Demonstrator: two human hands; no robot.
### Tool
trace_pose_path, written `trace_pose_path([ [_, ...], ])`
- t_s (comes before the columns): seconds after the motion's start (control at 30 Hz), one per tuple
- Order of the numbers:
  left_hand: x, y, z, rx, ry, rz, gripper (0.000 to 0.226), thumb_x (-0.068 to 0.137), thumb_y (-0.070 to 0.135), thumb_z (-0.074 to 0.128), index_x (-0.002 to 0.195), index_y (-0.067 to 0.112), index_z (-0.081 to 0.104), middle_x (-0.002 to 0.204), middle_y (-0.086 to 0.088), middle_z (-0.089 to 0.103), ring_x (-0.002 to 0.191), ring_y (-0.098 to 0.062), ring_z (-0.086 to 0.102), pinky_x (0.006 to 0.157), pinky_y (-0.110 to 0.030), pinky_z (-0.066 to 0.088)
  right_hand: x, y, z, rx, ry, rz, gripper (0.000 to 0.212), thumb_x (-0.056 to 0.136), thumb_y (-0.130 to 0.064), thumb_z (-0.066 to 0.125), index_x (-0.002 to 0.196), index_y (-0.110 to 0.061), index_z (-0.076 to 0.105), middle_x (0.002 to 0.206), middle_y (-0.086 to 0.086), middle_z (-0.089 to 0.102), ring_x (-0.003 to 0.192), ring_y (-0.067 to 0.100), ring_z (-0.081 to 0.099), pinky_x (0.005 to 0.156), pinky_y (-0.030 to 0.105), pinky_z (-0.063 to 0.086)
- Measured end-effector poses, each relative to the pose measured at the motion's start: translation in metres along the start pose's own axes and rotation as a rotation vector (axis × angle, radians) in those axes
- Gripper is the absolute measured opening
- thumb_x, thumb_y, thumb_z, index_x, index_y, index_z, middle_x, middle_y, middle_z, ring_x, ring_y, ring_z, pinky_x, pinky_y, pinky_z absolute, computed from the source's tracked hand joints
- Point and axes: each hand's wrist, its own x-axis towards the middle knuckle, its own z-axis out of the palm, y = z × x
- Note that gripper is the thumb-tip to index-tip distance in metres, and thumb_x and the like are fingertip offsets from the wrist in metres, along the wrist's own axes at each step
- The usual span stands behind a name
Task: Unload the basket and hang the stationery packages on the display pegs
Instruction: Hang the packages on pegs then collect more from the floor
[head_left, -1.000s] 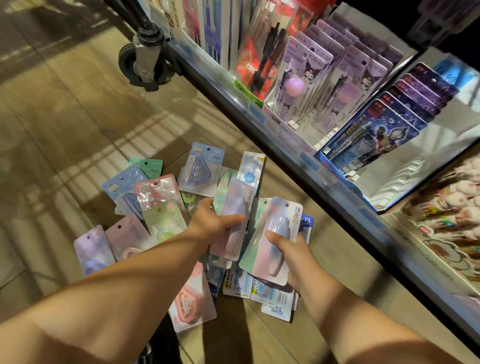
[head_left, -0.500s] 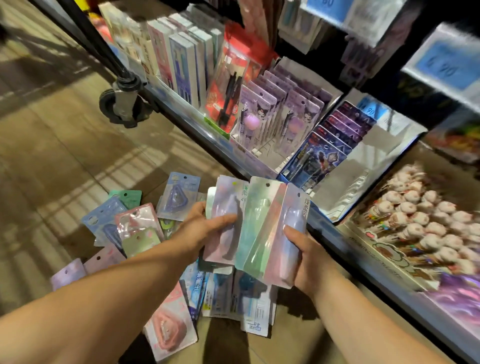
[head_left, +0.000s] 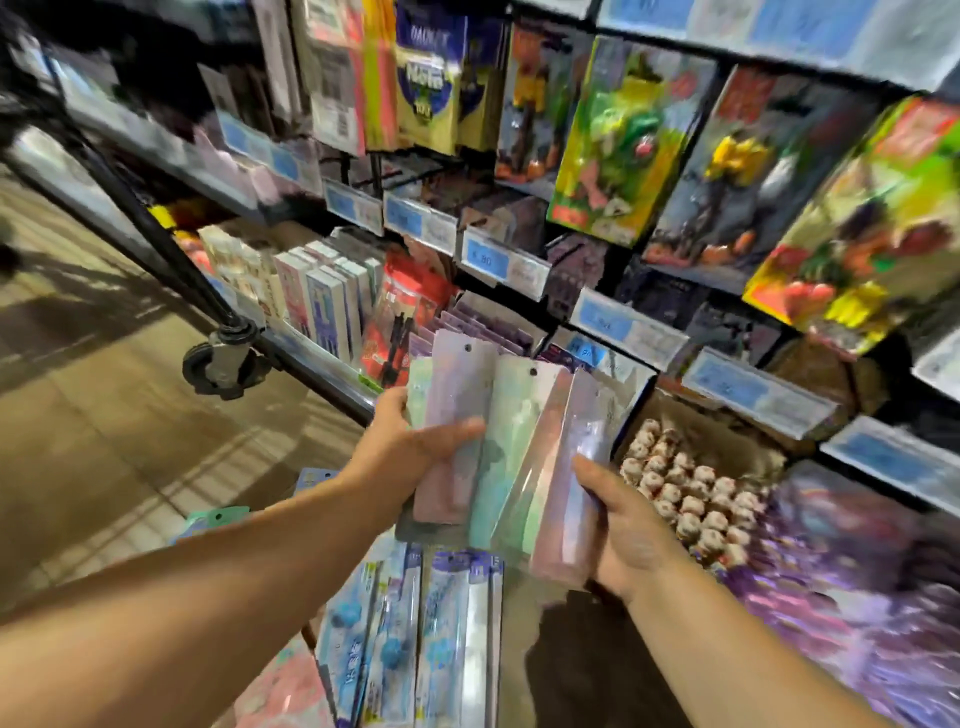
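Blurred shelves (head_left: 519, 270), fanned pastel blister packages (head_left: 498, 457), hang-holes topmost

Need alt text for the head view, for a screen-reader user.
Two hands hold a fan of pastel stationery packages before stocked shop shelves: left hand grips its left side, right hand its lower right edge. Blue packages lie on the floor below.

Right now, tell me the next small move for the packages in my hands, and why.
Probably square the fanned pastel holographic card packages into one stack, lining up their punched hang holes: left hand and right hand both grip them, spread apart, and the blurred shelves show no free peg clearly.
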Motion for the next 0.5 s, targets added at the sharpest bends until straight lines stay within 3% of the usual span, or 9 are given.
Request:
trace_pose_path([
  [0.1,-0.012,0.035,0.013,0.015,0.027,0.069,0.085,0.044,0.045,0.094,0.115,0.025,0.050,0.111,-0.009,0.068,0.093,-0.027,0.070,0.079,-0.044,0.058,-0.024,-0.035,0.013,-0.047,-0.007,-0.058,0.024,0.061,-0.027,0.072,0.078,-0.010,0.077,0.080,0.012,0.074,0.067,0.025,0.071,0.067,0.037,0.059],
  [0.2,-0.028,0.071,0.026,-0.028,0.013,0.109,0.062,0.060,0.033,0.090,0.109,0.024,0.052,0.104,-0.008,0.068,0.085,-0.026,0.070,0.070,-0.039,0.059,-0.050,-0.073,0.030,-0.046,-0.045,-0.118,0.020,0.064,-0.024,0.064,0.072,-0.011,0.077,0.074,0.011,0.074,0.059,0.024,0.070,0.055,0.033,0.058],
  [0.27,-0.040,0.089,0.034,-0.037,-0.053,0.115,0.078,0.054,0.039,0.085,0.120,0.020,0.049,0.112,-0.009,0.067,0.091,-0.027,0.071,0.076,-0.044,0.059,-0.067,-0.092,0.038,-0.069,-0.074,-0.180,0.019,0.063,-0.023,0.064,0.071,-0.013,0.078,0.073,0.009,0.074,0.058,0.022,0.070,0.050,0.031,0.057],
  [0.4,-0.068,0.106,0.055,-0.047,-0.136,0.129,0.095,0.053,0.044,0.091,0.130,0.023,0.039,0.119,-0.004,0.061,0.099,-0.027,0.067,0.083,-0.050,0.057,-0.100,-0.112,0.041,-0.123,-0.073,-0.241,0.040,0.064,-0.025,0.068,0.100,-0.010,0.070,0.087,0.012,0.075,0.070,0.026,0.072,0.056,0.036,0.059],
  [0.5,-0.085,0.108,0.079,-0.086,-0.123,0.118,0.106,0.044,0.055,0.092,0.131,0.024,0.041,0.121,-0.006,0.063,0.098,-0.031,0.069,0.081,-0.056,0.057,-0.120,-0.119,0.033,-0.154,-0.005,-0.284,0.060,0.060,-0.028,0.072,0.117,-0.010,0.065,0.101,0.017,0.073,0.086,0.033,0.071,0.073,0.046,0.059],
])
